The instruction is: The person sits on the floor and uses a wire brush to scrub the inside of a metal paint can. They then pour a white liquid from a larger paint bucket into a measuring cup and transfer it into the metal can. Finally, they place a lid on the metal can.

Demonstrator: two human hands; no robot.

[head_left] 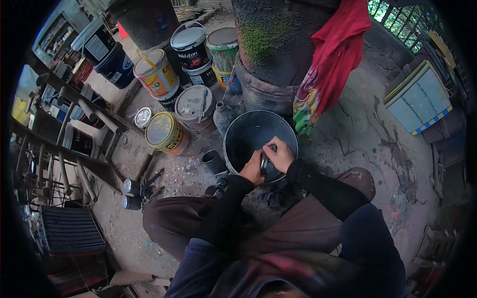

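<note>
Keep the small dark can (265,164) low over the black bucket (243,130); left hand (253,171) and right hand (281,156) both clasping it firmly.

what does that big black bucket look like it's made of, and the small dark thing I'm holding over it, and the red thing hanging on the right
Black bucket: probably plastic, with a smooth, dull wall and thin even rim. Small dark object gripped by left hand and right hand: too hidden to tell, possibly metal or plastic with a slight sheen. Red hanging piece: cloth, since it drapes in soft folds.
</note>
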